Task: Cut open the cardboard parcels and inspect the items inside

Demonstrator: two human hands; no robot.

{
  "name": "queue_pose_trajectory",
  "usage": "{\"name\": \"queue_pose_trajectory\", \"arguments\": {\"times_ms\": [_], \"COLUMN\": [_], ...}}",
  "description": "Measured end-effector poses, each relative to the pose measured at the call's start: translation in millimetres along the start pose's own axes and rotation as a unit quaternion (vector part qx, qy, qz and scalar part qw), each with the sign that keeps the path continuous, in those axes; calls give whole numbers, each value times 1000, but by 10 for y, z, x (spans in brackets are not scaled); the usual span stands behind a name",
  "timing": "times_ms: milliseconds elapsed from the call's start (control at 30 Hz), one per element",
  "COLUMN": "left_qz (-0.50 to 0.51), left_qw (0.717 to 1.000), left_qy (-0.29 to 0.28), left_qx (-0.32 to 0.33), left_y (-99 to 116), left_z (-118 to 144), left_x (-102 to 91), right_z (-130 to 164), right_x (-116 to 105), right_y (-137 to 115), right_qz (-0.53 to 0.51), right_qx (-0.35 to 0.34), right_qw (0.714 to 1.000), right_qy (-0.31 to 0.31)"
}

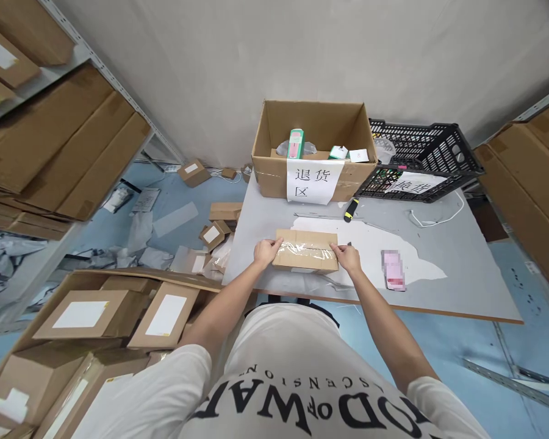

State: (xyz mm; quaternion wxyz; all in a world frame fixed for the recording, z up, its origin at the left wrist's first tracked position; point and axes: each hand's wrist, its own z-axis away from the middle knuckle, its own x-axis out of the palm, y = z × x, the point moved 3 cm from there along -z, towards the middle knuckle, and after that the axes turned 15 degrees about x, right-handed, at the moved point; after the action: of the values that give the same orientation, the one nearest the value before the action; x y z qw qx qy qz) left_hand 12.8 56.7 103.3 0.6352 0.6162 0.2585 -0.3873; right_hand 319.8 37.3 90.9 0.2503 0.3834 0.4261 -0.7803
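Brown cardboard parcel (305, 250) with shiny clear tape across the top, on a grey table (457, 286) with a white paper sheet (370, 244). Big brown open box (313, 149) has a white label with black characters, next to a black mesh crate (423, 160). Small pink item (393, 269), blurred, possibly a card; blue floor (174, 213).

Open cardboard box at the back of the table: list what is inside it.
The open cardboard box holds a green-and-pink carton, crumpled clear plastic and small white packets. Its front wall and paper sign hide everything lower.
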Motion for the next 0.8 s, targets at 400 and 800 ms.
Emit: {"name": "queue_pose_trajectory", "arguments": {"times_ms": [400,800], "left_qz": [-26,-45], "left_qw": [999,984], "left_qy": [-10,37], "left_qx": [-29,166], "left_y": [-7,265], "left_z": [6,270], "left_x": [3,58], "right_z": [-75,-212], "right_x": [88,247], "right_y": [181,1111], "right_qz": [-105,107], "right_qx": [23,113], "right_qw": [993,988], "right_qy": [-48,-5]}}
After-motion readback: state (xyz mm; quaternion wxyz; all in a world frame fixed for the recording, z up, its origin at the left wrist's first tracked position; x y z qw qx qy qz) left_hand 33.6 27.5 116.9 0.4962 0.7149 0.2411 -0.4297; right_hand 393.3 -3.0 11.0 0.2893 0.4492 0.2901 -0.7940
